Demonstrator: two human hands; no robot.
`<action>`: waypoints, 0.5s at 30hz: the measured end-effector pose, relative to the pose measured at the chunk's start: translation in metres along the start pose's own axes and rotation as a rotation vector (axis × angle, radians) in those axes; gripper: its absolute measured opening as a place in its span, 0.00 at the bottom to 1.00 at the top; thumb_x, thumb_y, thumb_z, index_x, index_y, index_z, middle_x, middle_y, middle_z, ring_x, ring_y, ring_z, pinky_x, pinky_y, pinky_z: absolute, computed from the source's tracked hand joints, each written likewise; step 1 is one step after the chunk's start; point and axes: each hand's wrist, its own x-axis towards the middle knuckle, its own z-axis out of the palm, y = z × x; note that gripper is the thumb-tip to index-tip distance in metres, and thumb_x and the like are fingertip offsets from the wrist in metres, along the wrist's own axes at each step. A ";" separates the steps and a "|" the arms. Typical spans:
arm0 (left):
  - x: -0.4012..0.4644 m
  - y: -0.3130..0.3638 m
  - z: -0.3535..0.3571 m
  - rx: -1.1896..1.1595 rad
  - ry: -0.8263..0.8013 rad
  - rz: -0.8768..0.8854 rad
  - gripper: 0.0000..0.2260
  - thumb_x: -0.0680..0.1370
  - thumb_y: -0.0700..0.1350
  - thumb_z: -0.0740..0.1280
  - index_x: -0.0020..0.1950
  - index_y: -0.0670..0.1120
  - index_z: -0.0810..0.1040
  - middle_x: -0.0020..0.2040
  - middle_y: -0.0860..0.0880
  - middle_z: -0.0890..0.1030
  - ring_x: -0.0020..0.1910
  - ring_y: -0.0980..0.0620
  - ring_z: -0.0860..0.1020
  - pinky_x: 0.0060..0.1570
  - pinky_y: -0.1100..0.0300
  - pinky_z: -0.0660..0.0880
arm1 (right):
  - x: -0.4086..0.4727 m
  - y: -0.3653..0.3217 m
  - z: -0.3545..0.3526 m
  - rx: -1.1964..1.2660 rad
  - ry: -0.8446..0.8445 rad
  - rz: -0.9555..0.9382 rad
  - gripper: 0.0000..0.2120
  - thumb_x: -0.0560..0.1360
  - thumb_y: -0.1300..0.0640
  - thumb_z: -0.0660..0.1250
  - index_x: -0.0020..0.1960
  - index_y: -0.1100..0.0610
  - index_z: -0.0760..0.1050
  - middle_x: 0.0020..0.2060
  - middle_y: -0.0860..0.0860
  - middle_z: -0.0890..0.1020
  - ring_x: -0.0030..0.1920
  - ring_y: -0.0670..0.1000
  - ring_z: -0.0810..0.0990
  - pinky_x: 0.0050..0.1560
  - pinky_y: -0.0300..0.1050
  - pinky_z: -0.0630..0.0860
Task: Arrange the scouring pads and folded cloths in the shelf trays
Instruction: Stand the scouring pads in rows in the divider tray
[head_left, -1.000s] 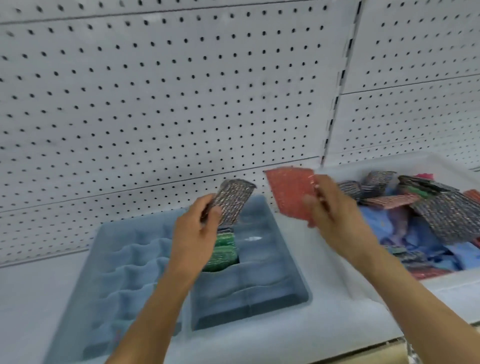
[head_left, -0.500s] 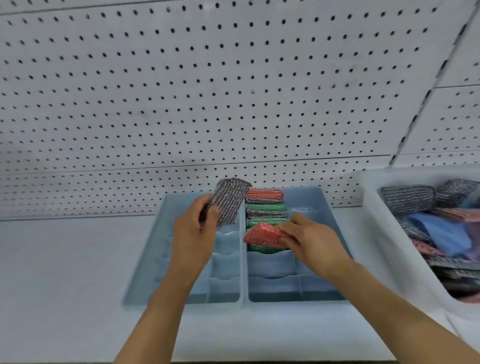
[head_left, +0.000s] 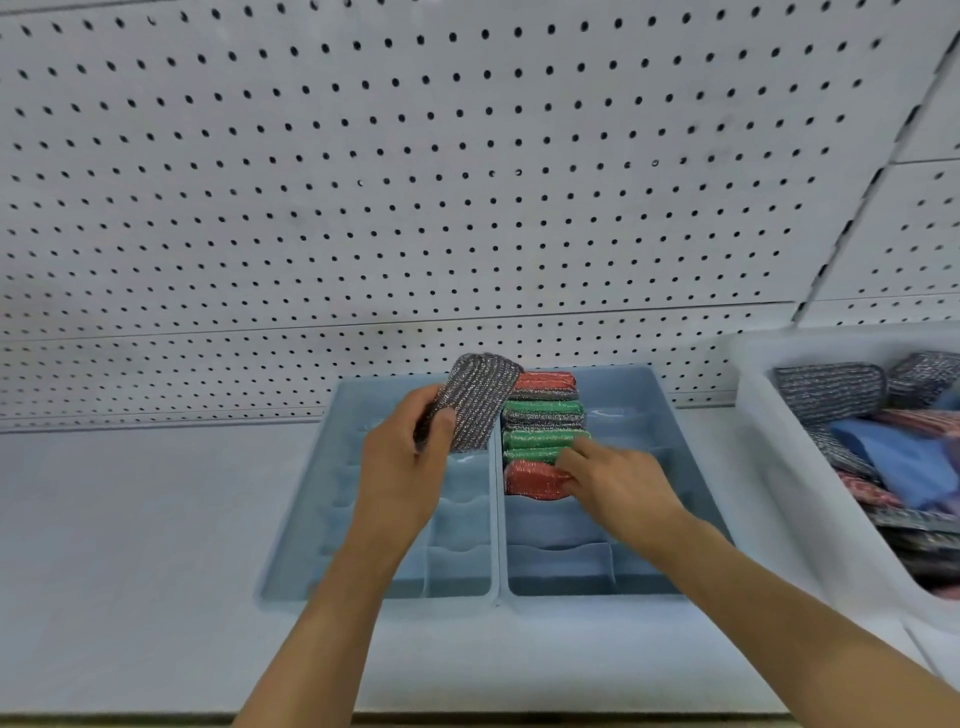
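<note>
A silver-grey ribbed scouring pad is gripped upright by the left hand above the blue divided tray. A glittery red pad, now seated lower than half a second ago, is pressed under the right hand fingers, before the green pads.

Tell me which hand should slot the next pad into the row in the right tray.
Left, probably. The left hand already grips a silver pad beside the row of pads, above the right tray. The right hand is busy on the red pad at the row's front.
</note>
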 end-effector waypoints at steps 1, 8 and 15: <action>0.000 0.000 0.001 -0.010 -0.003 0.001 0.10 0.81 0.42 0.62 0.60 0.48 0.78 0.45 0.55 0.81 0.41 0.61 0.76 0.40 0.72 0.71 | 0.000 0.001 0.003 -0.008 0.014 -0.006 0.07 0.70 0.55 0.74 0.46 0.52 0.77 0.39 0.48 0.78 0.33 0.51 0.79 0.25 0.43 0.74; 0.001 0.004 0.005 -0.020 -0.140 0.048 0.07 0.79 0.41 0.66 0.55 0.50 0.79 0.45 0.56 0.82 0.43 0.60 0.79 0.44 0.68 0.75 | -0.007 0.012 0.002 0.343 0.157 0.149 0.09 0.75 0.46 0.68 0.52 0.48 0.80 0.47 0.45 0.75 0.37 0.45 0.77 0.34 0.39 0.72; 0.000 0.011 0.042 0.345 -0.483 0.287 0.11 0.79 0.47 0.66 0.61 0.52 0.80 0.56 0.55 0.81 0.53 0.57 0.78 0.55 0.61 0.73 | -0.036 0.021 -0.039 0.879 0.252 0.242 0.10 0.77 0.41 0.63 0.48 0.44 0.79 0.40 0.40 0.79 0.40 0.43 0.76 0.40 0.36 0.72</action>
